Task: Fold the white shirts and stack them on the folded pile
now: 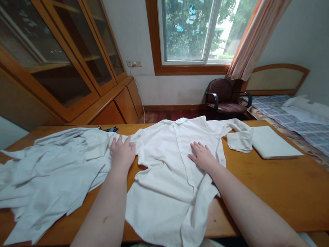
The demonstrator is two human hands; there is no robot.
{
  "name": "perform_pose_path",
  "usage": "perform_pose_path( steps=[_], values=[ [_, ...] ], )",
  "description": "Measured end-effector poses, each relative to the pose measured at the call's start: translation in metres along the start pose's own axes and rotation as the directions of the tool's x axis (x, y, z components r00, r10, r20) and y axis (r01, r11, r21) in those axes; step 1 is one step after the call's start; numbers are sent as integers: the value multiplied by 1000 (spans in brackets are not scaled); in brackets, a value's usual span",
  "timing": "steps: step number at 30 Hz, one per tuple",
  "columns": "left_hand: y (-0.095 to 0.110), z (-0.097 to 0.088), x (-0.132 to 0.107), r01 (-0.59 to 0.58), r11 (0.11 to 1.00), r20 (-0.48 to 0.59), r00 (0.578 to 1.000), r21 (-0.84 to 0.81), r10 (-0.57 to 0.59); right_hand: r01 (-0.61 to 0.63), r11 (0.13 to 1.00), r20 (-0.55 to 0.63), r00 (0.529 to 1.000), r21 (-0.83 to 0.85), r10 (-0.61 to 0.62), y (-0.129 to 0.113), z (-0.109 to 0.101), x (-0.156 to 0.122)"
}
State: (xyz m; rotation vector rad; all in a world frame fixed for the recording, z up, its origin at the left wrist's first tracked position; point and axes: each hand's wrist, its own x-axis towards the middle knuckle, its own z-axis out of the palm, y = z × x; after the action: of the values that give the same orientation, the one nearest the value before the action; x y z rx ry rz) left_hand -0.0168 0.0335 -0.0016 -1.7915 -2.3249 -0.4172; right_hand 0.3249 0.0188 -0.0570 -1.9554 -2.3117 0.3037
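Note:
A white button-up shirt [168, 174] lies spread flat on the wooden table [272, 185], collar at the far side, its hem hanging over the near edge. My right hand [202, 155] rests flat on the shirt's chest, fingers stretched out. My left hand [122, 152] lies palm down at the shirt's left shoulder, where its sleeve meets a heap of other white garments [46, 170]; its fingers look extended. The shirt's right sleeve [238, 137] is folded back near the far right.
A folded white cloth [273, 143] sits on the table's right side. A dark armchair [224, 96] stands beyond the table under the window. A glass-door wooden cabinet [61, 62] fills the left; a bed [310, 125] is at right.

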Motion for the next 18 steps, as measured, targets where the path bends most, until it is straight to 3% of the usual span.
perform_pose_path(
  steps=[3,5,9,18],
  values=[
    [18,16,-5,-285,958,143,949,16,280,3,1000,12,1000,-3,-3,-1,-2,-1],
    [22,25,-4,-341,940,253,910,9,328,-2,1000,10,1000,-2,2,-2,-3,-1],
    [13,36,7,-113,993,413,907,44,85,-11,1000,7,1000,14,11,-3,-3,-1],
    [-6,42,53,144,975,453,867,171,-208,-33,999,11,999,28,33,-5,-6,-3]
  ],
)
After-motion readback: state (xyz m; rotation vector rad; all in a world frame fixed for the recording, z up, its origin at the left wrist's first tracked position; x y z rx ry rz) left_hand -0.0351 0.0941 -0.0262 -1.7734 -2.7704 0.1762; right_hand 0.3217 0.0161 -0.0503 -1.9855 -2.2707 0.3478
